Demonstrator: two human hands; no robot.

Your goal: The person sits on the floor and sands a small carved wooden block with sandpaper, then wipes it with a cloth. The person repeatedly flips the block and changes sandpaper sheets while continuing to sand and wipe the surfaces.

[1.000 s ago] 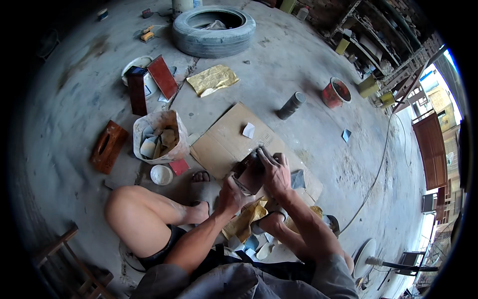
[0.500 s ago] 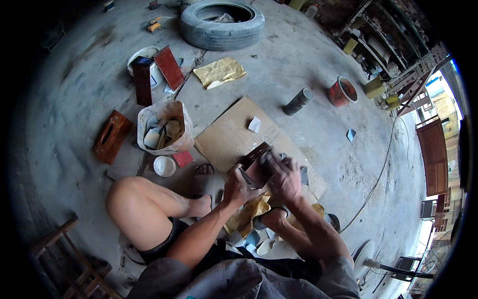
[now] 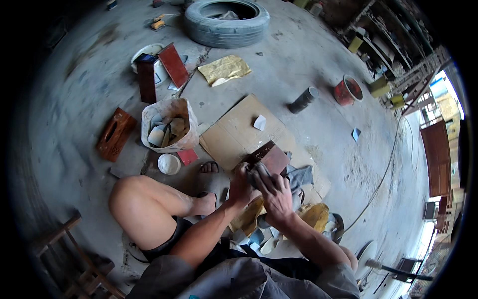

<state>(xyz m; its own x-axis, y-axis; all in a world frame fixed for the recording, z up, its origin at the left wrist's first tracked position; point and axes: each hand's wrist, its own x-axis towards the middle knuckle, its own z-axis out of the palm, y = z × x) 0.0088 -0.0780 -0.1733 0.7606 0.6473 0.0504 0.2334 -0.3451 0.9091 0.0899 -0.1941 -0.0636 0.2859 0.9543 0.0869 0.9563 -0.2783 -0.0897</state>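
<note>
A small dark red wooden box (image 3: 271,157) is tilted over a flat cardboard sheet (image 3: 234,134). My left hand (image 3: 240,187) grips its near left side. My right hand (image 3: 274,192) presses a grey piece, probably sandpaper or cloth (image 3: 256,172), against the box's near face. A grey cloth (image 3: 298,177) lies just right of the box. My bare left knee (image 3: 134,192) is bent to the left, my foot in a sandal (image 3: 208,169) beside the cardboard.
A white sack of scraps (image 3: 168,127), a small white bowl (image 3: 169,163) and a brown wooden box (image 3: 115,133) lie to the left. Farther off are red boards (image 3: 172,65), a tyre (image 3: 226,20), yellow paper (image 3: 224,70), a grey can (image 3: 302,100) and a red bucket (image 3: 348,90).
The view has shifted, so everything sits a little lower right in the frame. My right hand has slid over the box's near face; both hands stay on the box.
</note>
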